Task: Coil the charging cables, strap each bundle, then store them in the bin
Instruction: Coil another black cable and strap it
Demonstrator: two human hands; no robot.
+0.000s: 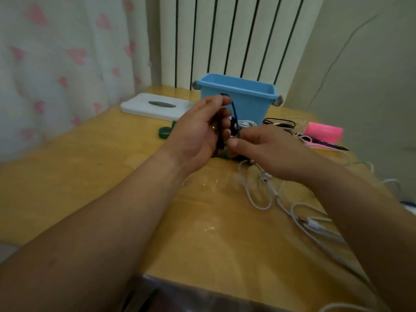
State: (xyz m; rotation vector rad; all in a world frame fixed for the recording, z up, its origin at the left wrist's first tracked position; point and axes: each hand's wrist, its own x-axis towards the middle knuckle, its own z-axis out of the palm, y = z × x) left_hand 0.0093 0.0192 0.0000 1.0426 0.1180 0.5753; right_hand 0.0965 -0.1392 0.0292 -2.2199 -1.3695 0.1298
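Note:
My left hand (198,134) grips a coiled dark cable (233,115) upright above the table, its loop rising past my fingertips in front of the blue bin (238,99). A green strap (224,153) shows at the bottom of the bundle. There my right hand (267,152) pinches it, thumb pointing left. Loose white cables (270,192) trail across the table under my right forearm. A black cable (279,122) lies to the right of the bin.
A second green strap (165,131) lies on the wooden table (112,167) left of my hands. A white lid (155,105) sits at the back left. A pink object (324,131) and a dark pen (324,144) lie at the right. A radiator stands behind the bin.

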